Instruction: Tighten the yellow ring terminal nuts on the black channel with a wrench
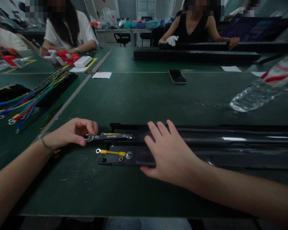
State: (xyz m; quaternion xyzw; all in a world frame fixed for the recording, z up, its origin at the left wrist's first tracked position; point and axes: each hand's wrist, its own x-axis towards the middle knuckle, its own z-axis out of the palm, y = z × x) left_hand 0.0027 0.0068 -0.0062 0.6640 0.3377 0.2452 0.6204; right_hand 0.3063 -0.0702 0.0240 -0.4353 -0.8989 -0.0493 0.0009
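Between the thumb and fingers of my left hand (78,131) is the open end of a silver combination wrench (108,137). Its ring end sits over a fastener on a long black metal channel (139,150). My right hand (171,150) lies across the channel with fingers spread, thumb at the near edge. A short yellow wire (114,152) with ring terminals is attached near the channel's left end by a round fastener. Beside it is a small brass-coloured nut (121,158). Another yellow wire lies partly hidden behind the wrench.
Coloured wires with ring terminals (21,110) lie at left. A smartphone (177,76) rests beyond the channel, and a water bottle (256,89) is at right. Across the green table (124,99), co-workers sit near red and white parts (64,58) and more black channels (194,56).
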